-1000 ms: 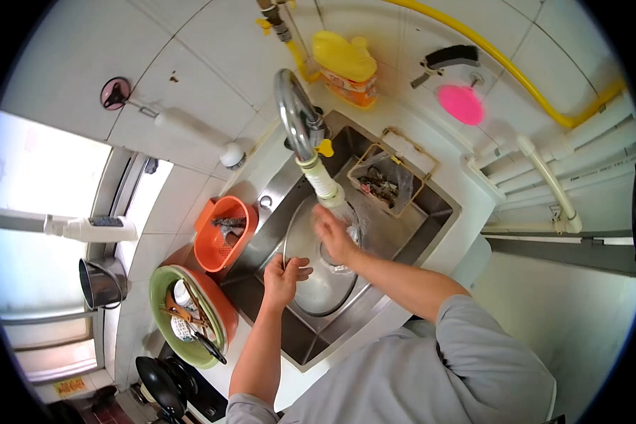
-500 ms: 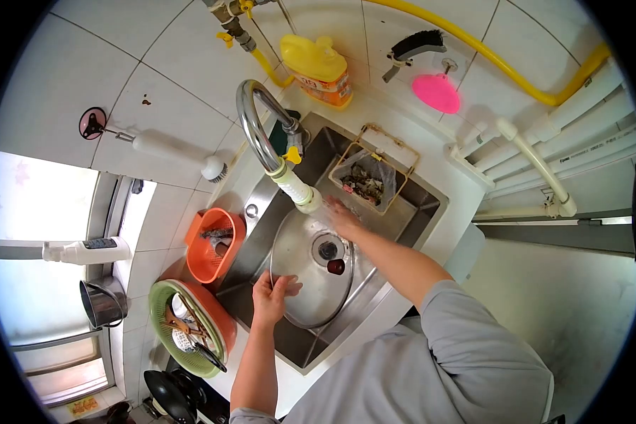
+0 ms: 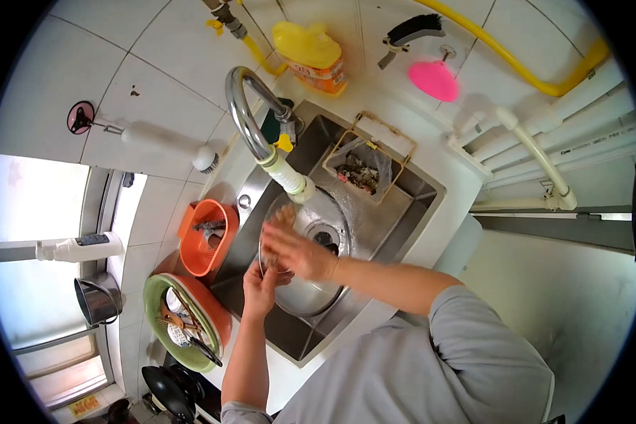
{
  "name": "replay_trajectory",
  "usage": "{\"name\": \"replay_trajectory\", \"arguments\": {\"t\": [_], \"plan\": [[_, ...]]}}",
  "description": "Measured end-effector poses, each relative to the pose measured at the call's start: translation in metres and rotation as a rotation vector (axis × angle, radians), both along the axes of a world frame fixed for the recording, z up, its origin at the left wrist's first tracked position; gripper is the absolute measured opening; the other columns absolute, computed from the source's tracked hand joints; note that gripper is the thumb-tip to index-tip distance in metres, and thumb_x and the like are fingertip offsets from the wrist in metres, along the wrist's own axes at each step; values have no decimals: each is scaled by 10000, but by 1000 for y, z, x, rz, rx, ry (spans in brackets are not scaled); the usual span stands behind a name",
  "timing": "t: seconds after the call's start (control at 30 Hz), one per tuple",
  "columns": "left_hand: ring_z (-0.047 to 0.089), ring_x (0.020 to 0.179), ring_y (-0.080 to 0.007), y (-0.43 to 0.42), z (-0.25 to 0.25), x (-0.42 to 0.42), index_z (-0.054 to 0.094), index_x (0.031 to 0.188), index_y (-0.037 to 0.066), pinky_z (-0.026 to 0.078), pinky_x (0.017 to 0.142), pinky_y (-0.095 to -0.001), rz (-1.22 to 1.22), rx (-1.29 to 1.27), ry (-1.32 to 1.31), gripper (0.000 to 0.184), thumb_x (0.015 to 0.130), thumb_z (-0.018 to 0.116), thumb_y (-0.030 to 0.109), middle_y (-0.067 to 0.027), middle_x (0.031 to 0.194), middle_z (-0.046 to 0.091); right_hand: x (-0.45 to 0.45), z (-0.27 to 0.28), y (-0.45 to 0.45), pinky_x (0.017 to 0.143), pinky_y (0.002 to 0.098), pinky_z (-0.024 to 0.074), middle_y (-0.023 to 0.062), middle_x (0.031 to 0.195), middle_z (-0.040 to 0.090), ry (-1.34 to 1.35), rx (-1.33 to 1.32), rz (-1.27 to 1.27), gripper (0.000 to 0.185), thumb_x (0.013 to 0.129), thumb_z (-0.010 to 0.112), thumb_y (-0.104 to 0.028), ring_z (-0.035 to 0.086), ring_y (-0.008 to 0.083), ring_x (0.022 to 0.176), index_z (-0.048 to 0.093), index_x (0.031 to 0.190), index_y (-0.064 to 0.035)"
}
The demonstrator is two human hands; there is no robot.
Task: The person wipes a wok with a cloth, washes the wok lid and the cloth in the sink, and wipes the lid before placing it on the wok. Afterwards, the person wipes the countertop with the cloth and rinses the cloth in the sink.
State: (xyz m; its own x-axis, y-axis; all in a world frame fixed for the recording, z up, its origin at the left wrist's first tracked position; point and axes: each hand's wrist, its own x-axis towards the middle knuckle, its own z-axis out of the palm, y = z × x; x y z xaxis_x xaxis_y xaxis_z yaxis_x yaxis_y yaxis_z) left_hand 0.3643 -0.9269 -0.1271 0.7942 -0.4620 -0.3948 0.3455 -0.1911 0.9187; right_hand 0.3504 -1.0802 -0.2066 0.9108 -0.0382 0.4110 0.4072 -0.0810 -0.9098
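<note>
A round glass pot lid with a dark rim lies tilted in the steel sink, under the tap. Its dark knob is partly covered by my right hand. My left hand pinches the near-left rim of the lid, thumb on top. Across the lid's left side, my right hand is stretched out flat and smeared by motion. A brownish blur shows beyond its fingers; I cannot tell whether it is a reflection in the glass.
The steel sink holds a lined scrap basket at its far side. An orange basket and stacked colanders with utensils stand left. A yellow jug is behind the tap, and a brush hangs on the wall.
My right hand has swept left from under the tap to the lid's left side. My left hand stays on the rim, slightly further left. The lid has shifted away from me.
</note>
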Motion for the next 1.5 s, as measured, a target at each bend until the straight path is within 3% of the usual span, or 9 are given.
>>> {"name": "replay_trajectory", "arguments": {"t": [0.07,0.1,0.2,0.43,0.77,1.0,1.2,1.3,1.5], "plan": [[673,781,-237,4,-1,0,526,975,-3,555,678,-340,27,-29,-21,264,923,557,253,-130,894,657,14,17,-35,946,410,396,142,1334,436,302,355,93,357,932,470,-205,479,345,1143,470,1255,-53],[674,781,-243,5,-2,-1,529,977,0,556,678,-343,39,-46,-33,264,924,555,257,-135,902,659,14,17,-59,892,384,430,118,1276,492,586,62,1,379,935,460,-233,532,286,1059,440,1270,-55],[675,773,-261,10,1,-3,534,967,3,557,665,-350,139,-90,-33,260,920,561,257,-150,909,661,18,-92,-88,908,351,420,119,1198,541,436,-77,-136,429,921,474,-243,528,233,1065,399,1290,-37],[670,739,-273,7,-6,3,499,954,14,560,654,-354,382,-177,-22,227,920,558,231,-159,905,652,-72,-145,-29,1038,336,293,171,1291,434,692,139,-58,465,896,456,-104,408,293,1208,330,1331,3],[670,810,-273,-30,-29,-2,455,904,17,562,666,-339,273,-34,-85,185,950,501,190,-172,961,632,-45,26,-14,1036,438,327,266,1314,410,108,-325,-224,461,853,477,-67,371,402,1256,395,1299,14],[668,810,-297,-57,-21,-4,462,931,4,571,694,-361,339,-73,15,210,943,515,207,-173,951,628,57,-37,-67,869,415,465,185,1116,605,1021,-553,-206,398,849,456,-279,570,341,1065,566,1166,-65],[666,810,-323,-63,-20,0,449,926,15,570,688,-385,316,-70,-12,205,938,522,207,-180,959,629,60,-74,-109,854,438,473,185,1061,632,957,-670,43,480,861,471,-427,605,369,976,572,1156,-62],[664,790,-306,-68,-23,4,454,945,12,569,682,-381,357,-66,-1,191,941,509,194,-174,959,626,34,31,-83,752,429,506,186,966,651,859,-619,-178,321,828,516,-196,632,342,910,580,1116,-69],[656,805,-304,-69,-40,15,442,958,21,565,699,-386,429,21,50,170,943,492,183,-172,971,619,-52,31,-36,1041,411,314,197,1358,377,233,-410,-151,466,832,497,-50,311,354,1298,419,1290,-15]]}}
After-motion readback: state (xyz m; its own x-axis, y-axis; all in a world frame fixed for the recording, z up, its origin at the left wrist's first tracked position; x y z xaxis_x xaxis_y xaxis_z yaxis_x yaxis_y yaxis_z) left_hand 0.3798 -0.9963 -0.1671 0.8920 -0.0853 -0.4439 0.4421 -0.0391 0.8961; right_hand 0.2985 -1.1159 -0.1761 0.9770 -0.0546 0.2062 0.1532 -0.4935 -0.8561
